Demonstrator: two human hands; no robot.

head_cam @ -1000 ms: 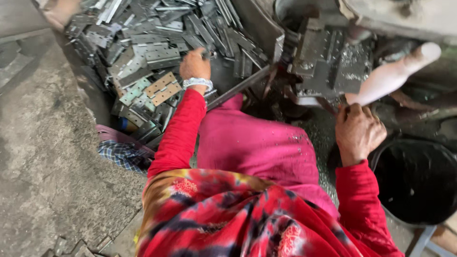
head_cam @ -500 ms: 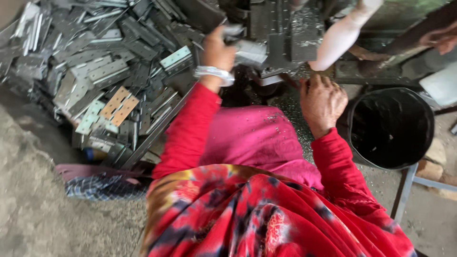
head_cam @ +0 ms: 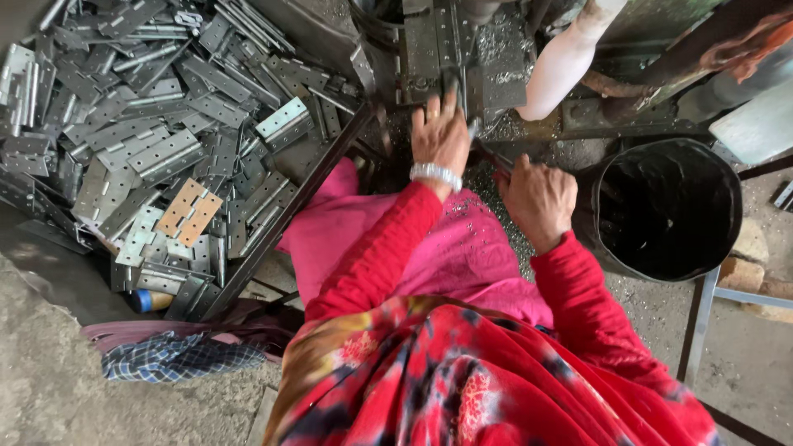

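**Hands at the metal machine**

While I watch from far away, the big pile of hinges (head_cam: pixel 157 140) lies on my left, well apart. Next comes the black bucket (head_cam: pixel 669 206), then the dark machine (head_cam: pixel 454 49). My left hand (head_cam: pixel 440 132) presses a small metal piece (head_cam: pixel 453 89) onto the machine. My right hand (head_cam: pixel 538 196) is curled into a fist; I cannot tell what it holds.

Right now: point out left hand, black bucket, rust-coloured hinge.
left hand (head_cam: pixel 440 132), head view, back of hand.
black bucket (head_cam: pixel 666 268), head view, near rim.
rust-coloured hinge (head_cam: pixel 189 208), head view, middle of leaves.
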